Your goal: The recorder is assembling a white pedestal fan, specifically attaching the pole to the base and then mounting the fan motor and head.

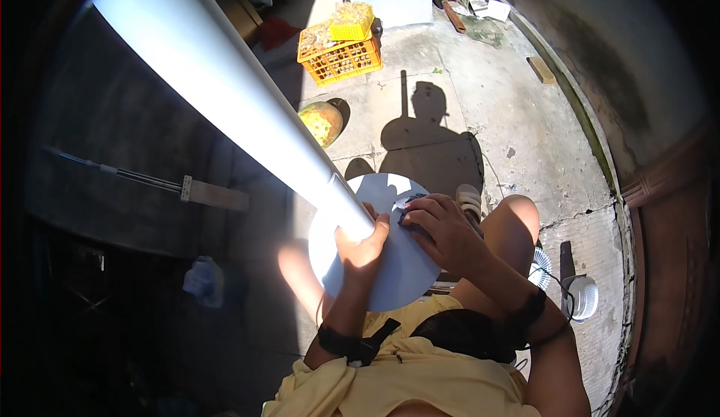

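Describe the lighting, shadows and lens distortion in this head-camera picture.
Head view: hard sunlight blows out the long white pipe near the left hand; the person's shadow falls sharp on the concrete floor beyond the right hand on the white disc; the left side is deep shade with little detail; fisheye bends the wall and blackens the corners.
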Available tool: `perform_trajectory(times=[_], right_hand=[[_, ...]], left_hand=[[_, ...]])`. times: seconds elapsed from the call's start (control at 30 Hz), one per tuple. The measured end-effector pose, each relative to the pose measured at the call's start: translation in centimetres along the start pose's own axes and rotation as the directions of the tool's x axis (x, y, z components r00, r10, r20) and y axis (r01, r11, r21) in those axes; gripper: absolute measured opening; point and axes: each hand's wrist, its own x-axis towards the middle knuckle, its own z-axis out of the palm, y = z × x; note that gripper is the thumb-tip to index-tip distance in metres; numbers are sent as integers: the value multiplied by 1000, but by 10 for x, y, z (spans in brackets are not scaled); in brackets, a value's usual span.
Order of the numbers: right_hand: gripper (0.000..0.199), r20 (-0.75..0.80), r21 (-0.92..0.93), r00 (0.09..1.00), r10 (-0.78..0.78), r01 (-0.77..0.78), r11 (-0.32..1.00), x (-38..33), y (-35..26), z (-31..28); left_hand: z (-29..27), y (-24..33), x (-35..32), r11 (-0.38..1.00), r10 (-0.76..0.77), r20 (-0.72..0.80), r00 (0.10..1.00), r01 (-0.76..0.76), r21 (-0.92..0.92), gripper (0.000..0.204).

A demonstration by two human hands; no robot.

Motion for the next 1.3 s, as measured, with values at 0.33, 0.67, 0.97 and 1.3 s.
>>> perform_trajectory(times=[0.33,0.67,0.97,1.3], right_hand=[[19,13,17,995,-97,97,995,-17,-11,-3],[29,26,124,999,-36,32,992,-11,-30,5],[27,-45,2,998,46,-46,999,-2,-21,10],[25,3,-92,1000,6,-6,996,4,-18,20]], left_hand=[[-3,-16,-5,998,-32,-7,999,32,-62,16],[-4,-17,-5,997,-33,-88,996,27,-73,14],[-2,-20,-4,994,40,-65,997,-46,-95,13],[-16,-22,-5,1000,-18,-88,996,20,15,22]])
